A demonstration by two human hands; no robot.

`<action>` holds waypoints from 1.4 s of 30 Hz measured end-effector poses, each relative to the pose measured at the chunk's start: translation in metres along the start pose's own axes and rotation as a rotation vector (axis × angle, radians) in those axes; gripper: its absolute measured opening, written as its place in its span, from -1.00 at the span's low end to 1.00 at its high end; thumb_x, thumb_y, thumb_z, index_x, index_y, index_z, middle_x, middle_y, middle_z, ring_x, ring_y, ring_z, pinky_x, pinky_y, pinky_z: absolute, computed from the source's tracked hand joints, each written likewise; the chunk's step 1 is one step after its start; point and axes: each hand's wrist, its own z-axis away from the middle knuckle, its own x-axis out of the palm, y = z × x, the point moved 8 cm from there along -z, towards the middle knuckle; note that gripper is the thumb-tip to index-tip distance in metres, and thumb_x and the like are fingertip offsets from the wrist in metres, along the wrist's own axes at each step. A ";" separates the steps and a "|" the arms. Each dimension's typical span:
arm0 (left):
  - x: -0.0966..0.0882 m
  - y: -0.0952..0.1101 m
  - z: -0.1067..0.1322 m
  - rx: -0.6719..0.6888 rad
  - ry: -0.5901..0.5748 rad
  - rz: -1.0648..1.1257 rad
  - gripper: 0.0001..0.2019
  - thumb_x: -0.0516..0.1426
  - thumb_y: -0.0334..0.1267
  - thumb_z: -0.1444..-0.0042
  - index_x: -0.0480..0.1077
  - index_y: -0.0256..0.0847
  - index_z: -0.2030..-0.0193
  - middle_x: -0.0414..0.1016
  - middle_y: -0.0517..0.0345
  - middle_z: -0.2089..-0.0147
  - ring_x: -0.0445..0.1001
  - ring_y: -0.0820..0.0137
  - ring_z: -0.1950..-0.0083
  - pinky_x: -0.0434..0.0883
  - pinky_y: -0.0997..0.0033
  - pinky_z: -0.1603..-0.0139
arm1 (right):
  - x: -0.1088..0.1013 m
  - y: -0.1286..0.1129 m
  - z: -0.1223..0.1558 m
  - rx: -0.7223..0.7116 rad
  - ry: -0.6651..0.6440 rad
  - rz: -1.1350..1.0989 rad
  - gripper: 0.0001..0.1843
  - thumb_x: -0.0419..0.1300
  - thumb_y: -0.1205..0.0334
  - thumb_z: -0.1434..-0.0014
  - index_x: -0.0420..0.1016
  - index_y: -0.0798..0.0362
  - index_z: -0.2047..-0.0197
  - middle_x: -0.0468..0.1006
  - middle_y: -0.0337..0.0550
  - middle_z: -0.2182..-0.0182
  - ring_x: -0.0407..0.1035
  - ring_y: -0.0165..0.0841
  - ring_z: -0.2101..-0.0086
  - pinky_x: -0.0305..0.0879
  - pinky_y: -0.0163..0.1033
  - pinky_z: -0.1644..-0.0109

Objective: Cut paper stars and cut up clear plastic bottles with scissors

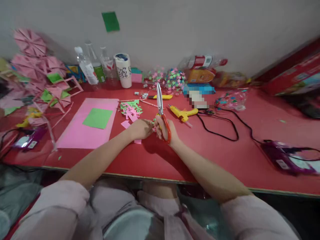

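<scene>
My right hand (167,128) is closed around scissors (160,100) with orange-red handles, their blades together and pointing up. Close beside it, my left hand (142,129) has its fingers drawn together at small green and pink paper pieces (153,122). The fingers of both hands meet there, so which one grips the pieces is partly hidden. Beyond my left hand lies a heap of pink and green paper scraps (130,109). A pink strip (137,141) lies below that wrist. To the left, a green paper square (97,118) rests on a large pink sheet (72,133).
A yellow glue gun (183,113) lies right of the scissors, its black cord (220,134) looping rightward. Behind are a yellow cutter (162,97), paper stars (175,80), a tumbler (123,70) and bottles (86,66). Pink paper flowers (32,63) stand left; a purple box (287,156) sits right.
</scene>
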 end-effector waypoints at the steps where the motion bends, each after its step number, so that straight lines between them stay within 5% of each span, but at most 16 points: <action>1: -0.006 -0.005 0.000 -0.046 0.016 -0.012 -0.66 -0.08 -0.24 -0.21 0.44 -0.37 0.12 0.53 -0.17 0.16 0.53 0.17 0.09 0.37 0.27 0.13 | -0.001 0.000 0.000 0.005 0.006 0.002 -0.51 0.09 -0.23 -0.09 0.24 0.02 0.56 0.14 -0.46 0.87 0.04 -0.56 0.85 0.05 -0.42 0.76; 6: -0.027 -0.039 0.019 -0.255 0.066 0.097 -0.72 0.01 -0.18 -0.13 0.41 -0.30 0.15 0.49 -0.10 0.14 0.47 0.20 0.09 0.34 0.28 0.12 | -0.003 0.001 -0.003 0.004 0.034 -0.021 -0.50 0.13 -0.25 -0.06 0.22 0.02 0.57 0.12 -0.46 0.86 0.04 -0.56 0.85 0.04 -0.41 0.77; 12: -0.018 -0.049 0.055 -0.181 -0.073 0.332 -0.63 0.15 -0.16 0.07 0.33 -0.24 0.09 0.32 0.00 0.04 0.32 0.24 -0.01 0.30 0.29 -0.02 | -0.001 0.004 -0.004 -0.016 0.023 -0.047 -0.50 0.15 -0.23 -0.06 0.23 0.02 0.58 0.12 -0.45 0.86 0.05 -0.56 0.84 0.06 -0.41 0.75; 18: -0.010 -0.049 0.058 -0.192 -0.087 0.389 -0.68 0.16 -0.17 0.09 0.30 -0.23 0.18 0.26 0.02 0.06 0.26 0.23 -0.02 0.27 0.25 -0.05 | 0.004 0.008 -0.003 0.003 0.014 -0.026 -0.50 0.17 -0.24 -0.03 0.23 0.02 0.59 0.11 -0.46 0.86 0.04 -0.55 0.85 0.03 -0.41 0.79; 25: -0.017 -0.059 0.060 -0.357 0.172 0.872 -0.92 0.09 -0.37 0.10 0.24 -0.20 0.41 0.27 0.25 0.43 0.26 0.47 0.40 0.24 0.42 0.33 | 0.007 0.011 -0.001 0.030 0.008 0.032 -0.52 0.21 -0.22 0.03 0.24 0.02 0.58 0.09 -0.47 0.86 0.04 -0.54 0.84 0.04 -0.40 0.78; 32: -0.033 -0.077 0.048 -0.481 0.572 1.530 -0.82 0.17 -0.42 0.22 0.22 -0.22 0.47 0.28 0.38 0.60 0.31 0.59 0.61 0.25 0.54 0.52 | 0.007 0.005 0.001 0.020 -0.027 0.079 -0.65 0.24 -0.02 0.06 0.20 0.00 0.58 0.16 -0.45 0.82 0.08 -0.53 0.80 -0.01 -0.40 0.74; 39: -0.016 -0.059 0.046 -0.441 0.613 1.902 -0.72 0.25 -0.37 0.23 0.23 -0.20 0.36 0.37 0.38 0.57 0.37 0.60 0.60 0.28 0.60 0.55 | 0.001 -0.002 0.008 -0.057 0.024 0.058 -0.79 0.18 0.14 0.04 0.22 0.01 0.54 0.16 -0.48 0.79 0.06 -0.55 0.79 0.04 -0.40 0.71; 42: -0.005 -0.046 0.044 -0.424 0.455 1.915 -0.77 0.24 -0.28 0.17 0.30 -0.24 0.36 0.45 0.26 0.57 0.38 0.55 0.62 0.27 0.56 0.58 | 0.002 -0.001 0.010 -0.046 0.022 0.069 -0.77 0.19 0.13 0.01 0.22 0.01 0.54 0.16 -0.48 0.80 0.08 -0.54 0.79 0.05 -0.40 0.70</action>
